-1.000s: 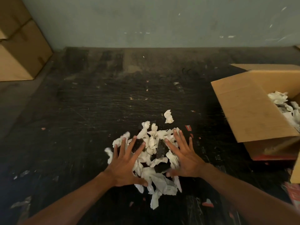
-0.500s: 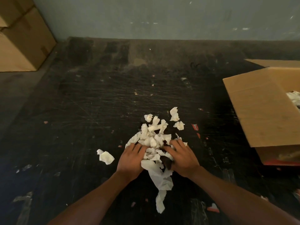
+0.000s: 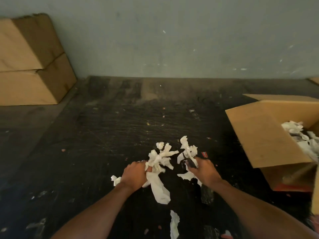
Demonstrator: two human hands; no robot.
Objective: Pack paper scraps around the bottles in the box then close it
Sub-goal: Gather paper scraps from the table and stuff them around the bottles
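Left hand: left hand (image 3: 135, 175) is closed into a fist around a bunch of crumpled white paper scraps (image 3: 159, 161), a long strip hanging below it.
Right hand: right hand (image 3: 204, 170) is closed on a second, smaller clump of the same white paper, held just clear of the dark, scratched desk (image 3: 107, 135).
Step in hand: gathering; both fists appear to have lifted their loads off the desk near its front edge, ready to carry.
Open brown cardboard box: the box (image 3: 264, 135) stands at the right edge of the desk, well apart from the hands, its wide flap folded out toward them.
Box contents: white scraps already lie heaped inside; no bottles can be made out from here.
Next move: probably a swing to the right, over the raised flap, then a release and a push down into the gaps.
Leftovers: a stray white scrap (image 3: 174, 225) lies near the front edge, another just beside the left wrist.
Far-left corner: two stacked, closed cardboard cartons (image 3: 32, 66).
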